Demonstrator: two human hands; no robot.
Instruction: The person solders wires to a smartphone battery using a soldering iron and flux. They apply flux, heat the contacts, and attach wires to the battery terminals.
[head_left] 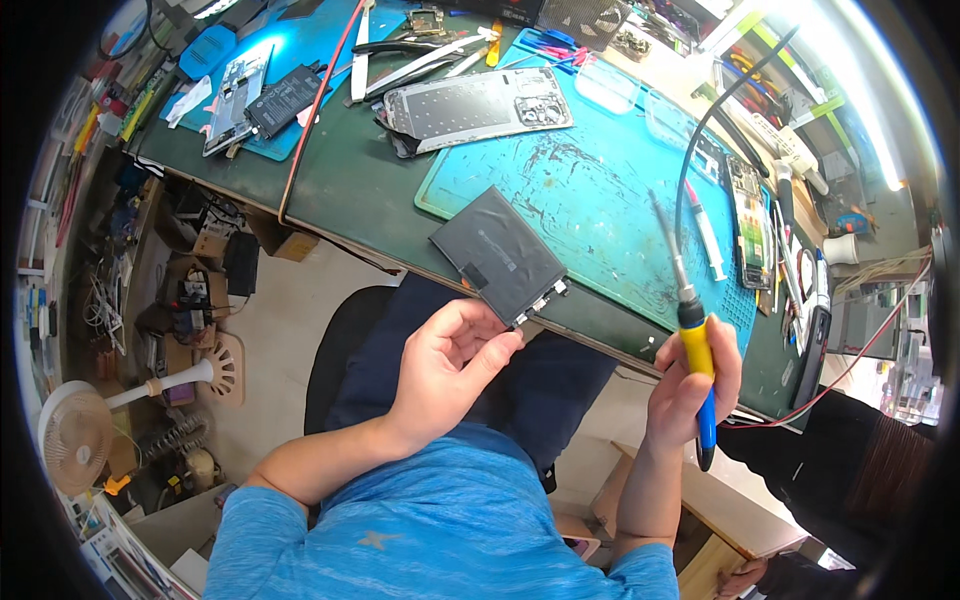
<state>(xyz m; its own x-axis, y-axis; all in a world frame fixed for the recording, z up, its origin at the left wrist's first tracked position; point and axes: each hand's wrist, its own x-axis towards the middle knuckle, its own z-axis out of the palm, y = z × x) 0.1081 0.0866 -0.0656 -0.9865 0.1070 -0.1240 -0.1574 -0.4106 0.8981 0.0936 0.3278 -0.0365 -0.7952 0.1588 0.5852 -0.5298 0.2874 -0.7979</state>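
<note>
My left hand (450,360) pinches the lower edge of a flat black battery pack (505,250), thumb on one side and fingers beneath. Small metal tabs and connector bits (540,302) line that edge, close to my thumb. The pack is held over the front edge of the bench, above my lap. In my right hand (697,385) is a soldering iron (693,335) with a yellow and blue handle. Its metal shaft points up and away over the blue work mat (580,190), apart from the battery.
An opened phone housing (475,105) lies behind the mat's left part. Tweezers and pliers (430,60) lie beyond it. Another phone with a battery (285,100) is far left. On the right are a syringe (705,230), a phone frame (748,215) and a dark cable (690,150).
</note>
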